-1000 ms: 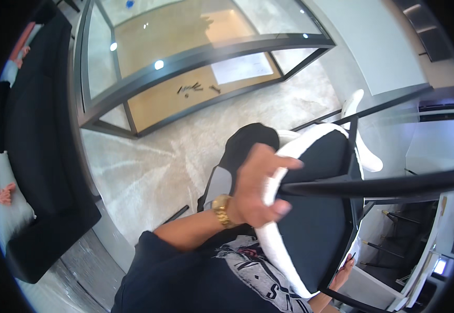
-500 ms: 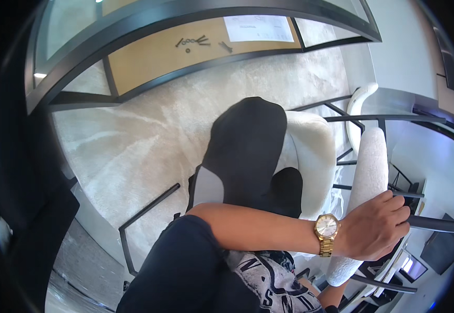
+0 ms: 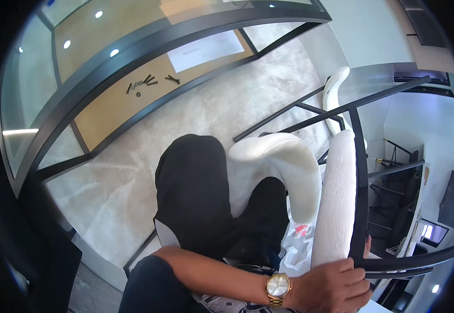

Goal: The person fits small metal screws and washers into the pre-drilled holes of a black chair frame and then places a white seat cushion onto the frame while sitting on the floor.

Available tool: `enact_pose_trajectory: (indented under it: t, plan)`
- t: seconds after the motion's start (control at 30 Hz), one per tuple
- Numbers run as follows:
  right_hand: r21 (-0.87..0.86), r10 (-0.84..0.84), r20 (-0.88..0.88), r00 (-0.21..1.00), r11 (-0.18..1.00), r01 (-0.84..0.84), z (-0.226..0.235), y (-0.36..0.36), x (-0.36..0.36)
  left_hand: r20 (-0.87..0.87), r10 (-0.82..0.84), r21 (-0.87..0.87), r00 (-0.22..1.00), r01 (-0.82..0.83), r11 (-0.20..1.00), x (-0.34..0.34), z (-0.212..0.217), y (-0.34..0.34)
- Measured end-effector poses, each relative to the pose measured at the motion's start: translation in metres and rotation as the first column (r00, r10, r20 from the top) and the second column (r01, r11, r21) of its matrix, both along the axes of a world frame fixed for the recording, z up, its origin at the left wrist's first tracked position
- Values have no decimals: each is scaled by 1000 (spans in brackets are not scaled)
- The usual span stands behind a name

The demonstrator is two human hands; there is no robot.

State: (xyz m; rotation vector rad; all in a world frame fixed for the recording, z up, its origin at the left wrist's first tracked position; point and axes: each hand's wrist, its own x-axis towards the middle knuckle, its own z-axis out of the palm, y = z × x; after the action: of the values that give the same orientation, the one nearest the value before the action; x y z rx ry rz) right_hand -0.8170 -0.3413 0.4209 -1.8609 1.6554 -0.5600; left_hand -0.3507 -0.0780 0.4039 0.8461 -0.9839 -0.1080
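Note:
My left hand [image 3: 334, 287], with a gold watch [image 3: 278, 287] on its wrist, reaches across my lap. It is closed at the lower end of a white fleecy padded chair seat [image 3: 335, 201], its fingers over the edge beside the black metal frame [image 3: 361, 193]. Seat and frame are tipped on their side, with the legs [image 3: 389, 99] pointing away from the pad. A bit of skin, apparently fingers of my right hand [image 3: 368, 246], shows behind the frame. The rest of that hand is hidden.
A glass-topped table [image 3: 148, 49] with a dark rim stands at the far left. On its tan lower shelf [image 3: 99, 115] lie several bolts and washers [image 3: 142, 83] and a paper sheet [image 3: 206, 50]. Another white padded piece [image 3: 300, 167] is beside my knees. A plastic bag [image 3: 297, 255] lies near it.
My view has turned, so the table sits lower and further left. My left hand has shifted from partway along the pad to its lower end, and the black frame stands more upright beside it.

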Motion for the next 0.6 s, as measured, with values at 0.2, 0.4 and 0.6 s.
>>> enact_pose_trajectory:
  t: [0.2,0.4,0.6]
  plan:
    - [-72,51,-51,997,996,-55,-3,-22,-31,-159,-167,-148,973,144,978,-42,25,-21]
    - [-214,153,-164,974,959,-187,-2,-28,-66,-74,-394,-176,916,377,909,-16,20,-21]
    - [2,133,187,973,991,-136,-11,-6,-44,-317,-600,-87,735,607,790,7,18,-13]
